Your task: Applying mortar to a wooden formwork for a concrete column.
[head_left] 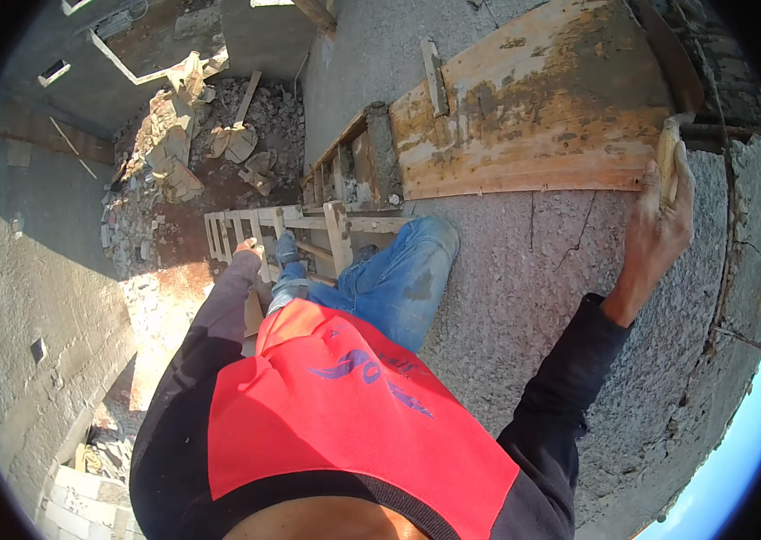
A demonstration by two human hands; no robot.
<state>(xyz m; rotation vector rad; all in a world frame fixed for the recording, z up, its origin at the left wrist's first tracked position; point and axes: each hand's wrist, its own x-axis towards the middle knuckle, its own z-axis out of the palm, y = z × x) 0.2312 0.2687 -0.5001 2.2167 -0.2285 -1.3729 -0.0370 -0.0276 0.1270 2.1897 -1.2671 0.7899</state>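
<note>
My right hand [660, 211] is raised against the rough wall, at the lower right corner of a mud-stained plywood board [525, 108]. Its fingers close on a pale yellowish, elongated piece [669, 157]; I cannot make out what kind of thing it is. Down on the left, my left hand [250, 250] grips the wooden ladder [339, 236], its fingers partly hidden. My legs in blue jeans [407, 270] are bent at the ladder, and one shoe [287, 247] shows on it.
The grey plastered wall [525, 270] has thin wires sticking out and a cracked edge at the right. A wooden frame [344, 166] stands beside the board. Far below lies rubble [263, 117] with broken planks and sheets. Another wall [38, 270] rises at the left.
</note>
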